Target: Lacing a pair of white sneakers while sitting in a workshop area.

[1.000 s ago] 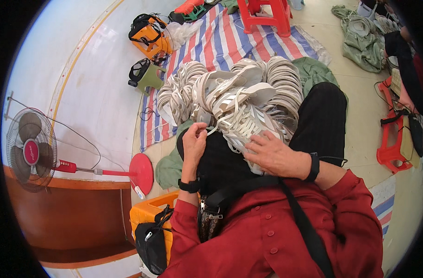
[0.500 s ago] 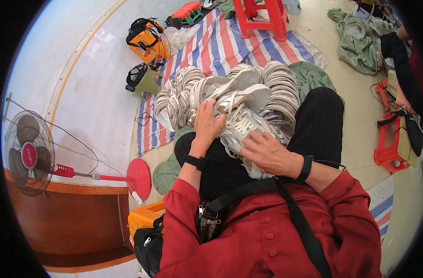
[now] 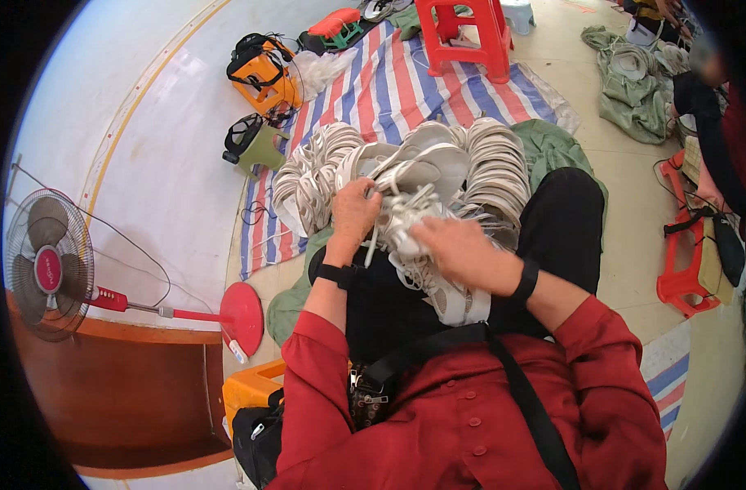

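Note:
A pale shoe upper [image 3: 442,294] with white laces lies across my lap. My left hand [image 3: 354,214] is closed at its left side, fingertips pinched on the upper's edge, and a lace end [image 3: 372,242] dangles just below them. My right hand [image 3: 464,253] is over the laced front; motion smears its fingers, so their grip is unclear. The bunched laces [image 3: 410,212] between the hands are blurred too. Just beyond my hands are more pale uppers: a loose one [image 3: 438,167] in the middle, a nested stack [image 3: 497,167] on the right and another stack [image 3: 312,175] on the left.
A striped sheet [image 3: 381,77] covers the floor ahead, with a red stool [image 3: 469,57] on it. Green cloth [image 3: 552,151] lies by my right knee. A standing fan [image 3: 51,265] is at the left. A person in dark clothing [image 3: 708,122] sits at the right near a red stool [image 3: 679,269].
My right hand has lifted and blurred over the laces. The laces are now bunched up, with one end hanging by my left hand. The left fingers have drawn together.

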A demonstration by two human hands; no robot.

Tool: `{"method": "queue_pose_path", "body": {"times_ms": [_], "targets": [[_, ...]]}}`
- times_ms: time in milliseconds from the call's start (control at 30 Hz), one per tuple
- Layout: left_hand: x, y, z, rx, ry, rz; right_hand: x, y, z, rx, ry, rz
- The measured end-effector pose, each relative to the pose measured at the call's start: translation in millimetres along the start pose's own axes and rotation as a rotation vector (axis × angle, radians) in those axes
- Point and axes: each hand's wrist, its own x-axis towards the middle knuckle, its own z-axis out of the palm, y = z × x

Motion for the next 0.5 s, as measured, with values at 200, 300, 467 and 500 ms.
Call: {"method": "queue_pose_path", "body": {"times_ms": [200,300,467,500], "targets": [[-37.4,23.0,6.2,-0.270,0.065,-0.055,34.7,111.5,2.9,0.505,0.242,0.225],[-56.6,33.4,14.6,-0.230,-0.017,0.015,30.5,144.0,12.6,0.609,0.261,0.287],[-71.6,41.7,23.8,-0.194,-0.173,0.030,25.8,135.6,17.0,0.578,0.266,0.307],[-72.6,41.4,26.1,-0.177,-0.187,0.042,25.2,133.0,17.3,0.574,0.281,0.318]]}}
